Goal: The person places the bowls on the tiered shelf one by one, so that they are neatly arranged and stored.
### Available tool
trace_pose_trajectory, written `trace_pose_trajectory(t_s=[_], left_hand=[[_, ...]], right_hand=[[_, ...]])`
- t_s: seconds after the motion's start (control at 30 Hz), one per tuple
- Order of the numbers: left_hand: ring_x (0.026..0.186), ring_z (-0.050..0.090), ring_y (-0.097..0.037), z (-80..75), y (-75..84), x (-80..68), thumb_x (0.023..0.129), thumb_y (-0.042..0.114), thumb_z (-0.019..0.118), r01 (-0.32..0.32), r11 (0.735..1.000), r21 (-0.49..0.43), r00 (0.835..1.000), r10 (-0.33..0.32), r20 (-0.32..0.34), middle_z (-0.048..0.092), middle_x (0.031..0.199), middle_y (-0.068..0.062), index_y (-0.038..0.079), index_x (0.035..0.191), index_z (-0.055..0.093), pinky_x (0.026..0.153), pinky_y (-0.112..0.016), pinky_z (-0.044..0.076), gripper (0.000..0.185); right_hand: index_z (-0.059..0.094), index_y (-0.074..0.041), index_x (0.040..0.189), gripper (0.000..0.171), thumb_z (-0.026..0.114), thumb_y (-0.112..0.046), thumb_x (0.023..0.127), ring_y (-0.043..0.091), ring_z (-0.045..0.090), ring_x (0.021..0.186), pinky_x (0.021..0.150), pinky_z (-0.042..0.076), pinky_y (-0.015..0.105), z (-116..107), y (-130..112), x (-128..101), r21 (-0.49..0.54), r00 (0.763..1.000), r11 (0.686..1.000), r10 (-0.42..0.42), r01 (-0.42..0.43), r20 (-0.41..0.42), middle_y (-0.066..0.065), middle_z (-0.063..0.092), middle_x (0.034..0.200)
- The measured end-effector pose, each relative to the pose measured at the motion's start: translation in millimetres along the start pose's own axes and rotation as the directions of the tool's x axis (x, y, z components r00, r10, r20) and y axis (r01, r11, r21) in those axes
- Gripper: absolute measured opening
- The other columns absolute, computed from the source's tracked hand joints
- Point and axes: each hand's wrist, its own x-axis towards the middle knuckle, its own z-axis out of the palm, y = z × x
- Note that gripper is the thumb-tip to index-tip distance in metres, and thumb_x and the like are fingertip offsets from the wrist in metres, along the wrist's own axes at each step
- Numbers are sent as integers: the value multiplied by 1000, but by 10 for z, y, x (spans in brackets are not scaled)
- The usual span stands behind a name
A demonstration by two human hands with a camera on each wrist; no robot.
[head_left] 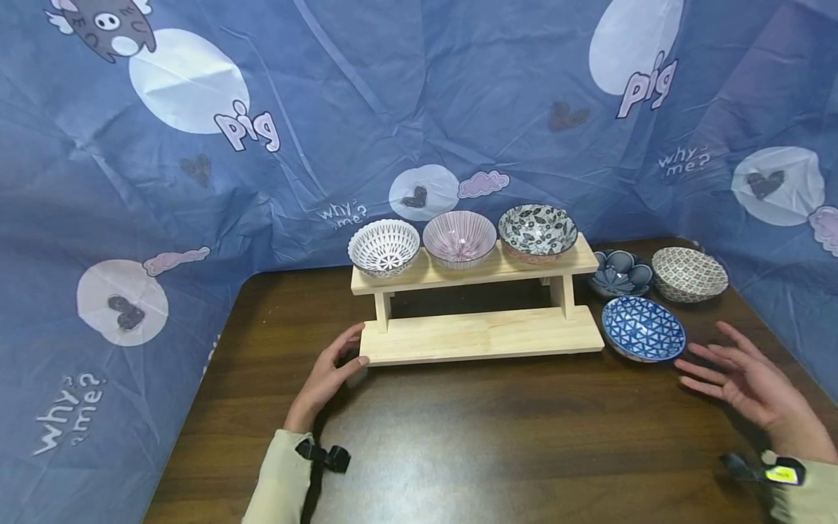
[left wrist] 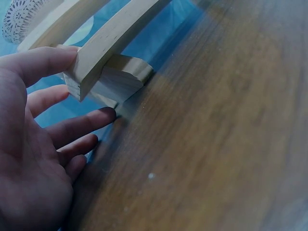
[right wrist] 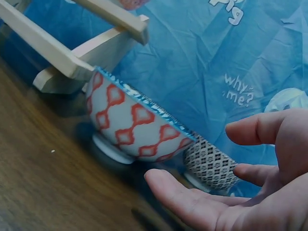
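Observation:
A two-tier wooden stand (head_left: 484,335) holds three patterned bowls on its upper shelf: a white-and-black scalloped bowl (head_left: 384,248), a pink-striped bowl (head_left: 460,240) and a leaf-patterned bowl (head_left: 538,233). At the left end of the lower shelf, my left hand (head_left: 335,371) touches the wood with thumb and index finger. Its other fingers extend loosely beneath, as the left wrist view shows. My right hand (head_left: 753,382) hovers fingers spread, just right of a blue triangle-patterned bowl (head_left: 644,329). The right wrist view shows that bowl's outside (right wrist: 137,122), white with red figures.
Behind the blue bowl stand a dark blue petal-patterned bowl (head_left: 619,274) and a beige-and-black lattice bowl (head_left: 689,274), by the stand's right end. A blue printed cloth (head_left: 327,145) walls the back and sides of the brown wooden table (head_left: 497,437).

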Motion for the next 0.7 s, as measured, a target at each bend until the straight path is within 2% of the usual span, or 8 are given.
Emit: trace_pose_trajectory(t_s=[0.07, 0.23, 0.37, 0.5, 0.7], left_hand=[[121, 56, -30, 4, -4, -2, 94, 14, 65, -3, 1000, -5, 1000, 3, 0, 59, 137, -24, 12, 151, 43, 96, -33, 44, 61], [121, 56, -30, 11, -9, -1, 94, 13, 65, -5, 1000, -10, 1000, 5, -2, 60, 136, -24, 12, 150, 44, 95, -30, 44, 61], [121, 57, -31, 11, -1, -7, 94, 13, 65, -6, 1000, -9, 1000, 6, -2, 60, 135, -25, 11, 151, 43, 94, -29, 45, 60], [121, 56, -32, 14, 4, -9, 94, 13, 65, -3, 1000, -14, 1000, 3, 0, 60, 135, -25, 11, 151, 43, 95, -29, 45, 60], [122, 56, -32, 14, 4, -9, 94, 13, 66, 5, 1000, -11, 1000, -5, -5, 59, 136, -24, 12, 150, 44, 95, -31, 44, 60]], right_hand=[[-30, -55, 143, 82, 26, -6, 109, 39, 74, 97, 80, 57, 57, -2, 29, 26, -10, 1000, 1000, 20, -20, 3, 8, 71, 105], [-25, -57, 143, 76, 22, -8, 109, 45, 70, 103, 86, 56, 59, 1, 84, 80, 54, 992, 997, 55, -62, 112, 10, 67, 111], [-29, -56, 143, 77, 20, -7, 109, 46, 68, 108, 90, 54, 58, 36, 114, 124, 63, 983, 995, 60, -72, 176, 10, 66, 118], [-31, -54, 144, 78, 20, -7, 108, 45, 69, 107, 90, 55, 56, 80, 138, 167, 22, 983, 997, 65, -70, 174, 4, 62, 118], [-28, -53, 146, 77, 22, -8, 109, 43, 69, 108, 91, 55, 55, 113, 177, 233, -5, 981, 996, 84, -84, 175, 2, 53, 116]])
